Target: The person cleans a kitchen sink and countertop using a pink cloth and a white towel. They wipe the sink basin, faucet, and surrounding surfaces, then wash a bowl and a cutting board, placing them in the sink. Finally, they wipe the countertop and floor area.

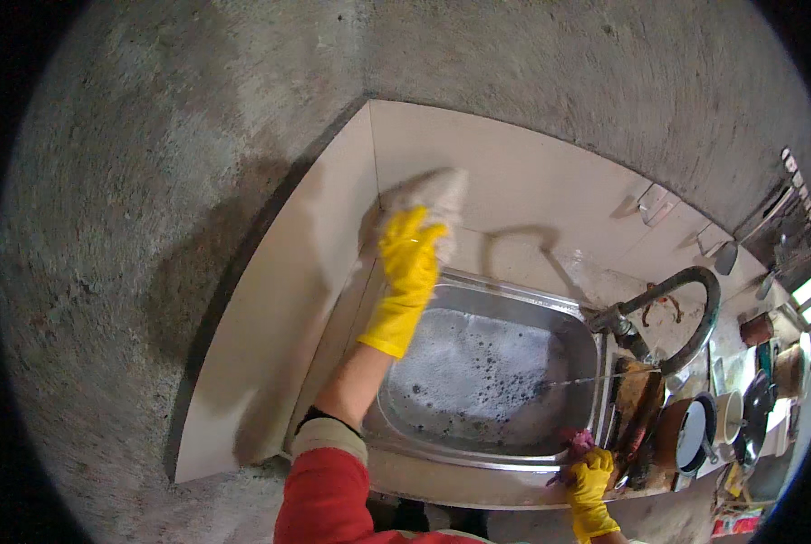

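Observation:
My left hand (412,255), in a yellow rubber glove, reaches past the sink's left end towards the tiled back corner. It holds a pale, motion-blurred thing that looks like a cloth (446,194) near the wall tiles. At the front right corner of the stainless steel sink (490,464), my right hand (590,472) wears a matching glove and grips a pink-purple cloth or scrubber (577,442) on the rim. Suds and water (477,364) lie in the basin. A thin stream runs into it from the curved faucet (708,299) on the right.
Right of the sink stand a pot (674,435), a cream cup (730,415) and a dark lid or pan (755,415). A dark, worn board (630,391) lies beside the faucet. Utensils hang from wall hooks, a spatula (726,257) among them. Rough cement walls (174,136) rise above the tiles.

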{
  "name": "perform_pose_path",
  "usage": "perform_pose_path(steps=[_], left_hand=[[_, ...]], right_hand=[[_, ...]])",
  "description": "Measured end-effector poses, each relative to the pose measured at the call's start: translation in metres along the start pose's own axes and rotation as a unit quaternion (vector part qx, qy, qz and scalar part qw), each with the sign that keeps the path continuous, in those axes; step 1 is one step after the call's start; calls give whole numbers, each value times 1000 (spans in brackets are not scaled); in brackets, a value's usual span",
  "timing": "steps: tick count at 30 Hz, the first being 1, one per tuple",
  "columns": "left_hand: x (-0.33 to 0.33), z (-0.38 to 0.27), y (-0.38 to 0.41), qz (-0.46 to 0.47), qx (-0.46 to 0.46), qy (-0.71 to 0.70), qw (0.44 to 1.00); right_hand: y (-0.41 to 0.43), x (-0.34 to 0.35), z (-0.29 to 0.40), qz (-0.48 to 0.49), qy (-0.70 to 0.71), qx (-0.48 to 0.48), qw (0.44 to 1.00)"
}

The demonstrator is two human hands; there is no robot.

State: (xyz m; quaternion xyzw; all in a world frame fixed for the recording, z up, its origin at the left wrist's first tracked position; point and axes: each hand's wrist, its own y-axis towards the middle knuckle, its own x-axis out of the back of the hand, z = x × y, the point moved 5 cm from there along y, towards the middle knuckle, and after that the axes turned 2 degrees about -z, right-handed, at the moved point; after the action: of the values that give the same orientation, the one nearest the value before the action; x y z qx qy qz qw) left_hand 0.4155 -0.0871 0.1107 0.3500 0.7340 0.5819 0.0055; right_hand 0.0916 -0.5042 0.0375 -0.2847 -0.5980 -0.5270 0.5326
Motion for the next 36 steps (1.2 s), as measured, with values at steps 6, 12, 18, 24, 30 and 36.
perform_pose_path(steps=[6, 12, 18, 24, 30, 36], left_hand=[[-30, 67, -14, 109, 150, 111, 976], [-59, 74, -21, 124, 213, -24, 969], [-88, 44, -11, -44, -81, -116, 989], [-51, 46, 76, -82, 315, -510, 796], [-57, -2, 112, -240, 228, -192, 924], [-115, -50, 73, 16, 16, -138, 990]], right_hand=[[-27, -20, -20, 32, -5, -42, 999], [-5, -4, -6, 34, 9, -27, 999], [-7, -6, -11, 21, -7, -13, 1000], [-14, -11, -16, 2, -59, 4, 998], [3, 3, 1, 1, 37, -18, 999], [-6, -3, -5, 28, 8, -25, 999]])
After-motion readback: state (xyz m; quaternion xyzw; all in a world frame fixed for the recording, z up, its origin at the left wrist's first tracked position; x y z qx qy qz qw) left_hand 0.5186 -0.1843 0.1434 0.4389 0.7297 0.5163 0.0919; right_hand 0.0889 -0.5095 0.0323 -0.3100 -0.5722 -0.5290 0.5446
